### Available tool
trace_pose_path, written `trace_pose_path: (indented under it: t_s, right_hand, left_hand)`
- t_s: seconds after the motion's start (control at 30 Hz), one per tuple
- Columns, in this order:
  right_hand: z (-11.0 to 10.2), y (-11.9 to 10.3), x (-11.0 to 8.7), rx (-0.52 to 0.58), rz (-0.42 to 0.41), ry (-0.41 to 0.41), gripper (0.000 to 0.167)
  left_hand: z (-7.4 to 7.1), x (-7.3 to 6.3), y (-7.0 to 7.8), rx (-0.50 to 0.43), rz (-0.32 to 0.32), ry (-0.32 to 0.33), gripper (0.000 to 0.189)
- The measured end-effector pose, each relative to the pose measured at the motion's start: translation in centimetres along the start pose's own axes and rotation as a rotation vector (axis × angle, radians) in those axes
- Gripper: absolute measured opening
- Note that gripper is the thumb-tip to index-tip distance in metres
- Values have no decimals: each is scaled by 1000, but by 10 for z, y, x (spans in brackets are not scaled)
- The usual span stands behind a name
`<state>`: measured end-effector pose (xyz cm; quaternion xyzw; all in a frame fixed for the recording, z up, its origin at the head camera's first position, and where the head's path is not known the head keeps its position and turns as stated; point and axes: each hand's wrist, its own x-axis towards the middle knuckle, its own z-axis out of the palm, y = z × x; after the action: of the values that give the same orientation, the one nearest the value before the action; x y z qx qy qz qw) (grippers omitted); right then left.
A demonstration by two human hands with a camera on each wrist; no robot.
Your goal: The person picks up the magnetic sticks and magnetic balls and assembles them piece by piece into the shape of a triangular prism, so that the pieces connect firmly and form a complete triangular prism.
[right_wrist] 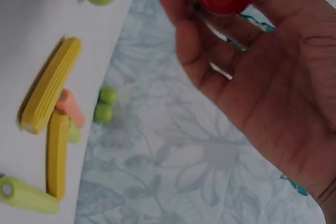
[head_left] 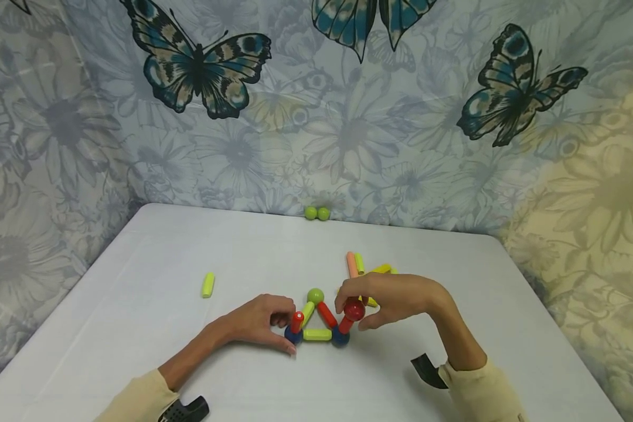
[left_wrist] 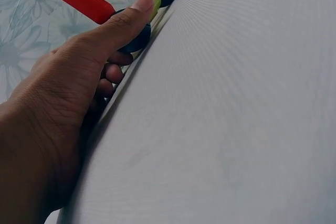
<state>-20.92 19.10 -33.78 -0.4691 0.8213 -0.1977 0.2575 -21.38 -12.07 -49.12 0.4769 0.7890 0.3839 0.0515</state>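
Note:
A triangle of toy rods and balls lies on the table, with a green ball (head_left: 315,296) at its far corner and blue balls at the two near corners. My left hand (head_left: 258,322) holds the left blue ball (left_wrist: 137,39), thumb on the near side and fingers curled behind. From that ball a red rod (left_wrist: 86,2) sticks up. Above the right blue ball (head_left: 340,337), another red rod (head_left: 345,324) carries a red ball (head_left: 354,310). My right hand (head_left: 395,296) grips this red ball between thumb and fingers. A yellow-green rod (head_left: 317,334) joins the blue balls.
Behind the right hand lie loose rods: a salmon one (head_left: 351,265), yellow ones (right_wrist: 51,85) and yellow-green ones (right_wrist: 29,195). One yellow-green rod (head_left: 208,285) lies apart at the left. Two green balls (head_left: 316,213) sit at the table's far edge, by the patterned cloth.

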Motion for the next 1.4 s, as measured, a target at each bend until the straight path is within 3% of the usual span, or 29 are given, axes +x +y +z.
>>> trace_pose_path:
  t_s: [0.17,0.27,0.37,0.77,1.07,1.4]
  right_hand:
    - [4,7,1,23,125,-25,42]
    - [8,13,4,23,231,-62,37]
    - [14,19,13,24,279,-135,28]
    - [35,35,35,95,220,-171,23]
    - [39,33,36,83,269,-158,25]
    - [39,22,36,49,353,-163,25]
  left_hand:
    - [0,0,1,-11,-4,-5,38]
    - [0,1,1,-3,-7,-7,39]
    - [0,0,1,5,-10,-6,40]
    - [1,-2,0,-6,-7,1,37]
    - [0,-1,0,10,9,-8,36]
    - [0,-2,1,-15,-20,-4,37]
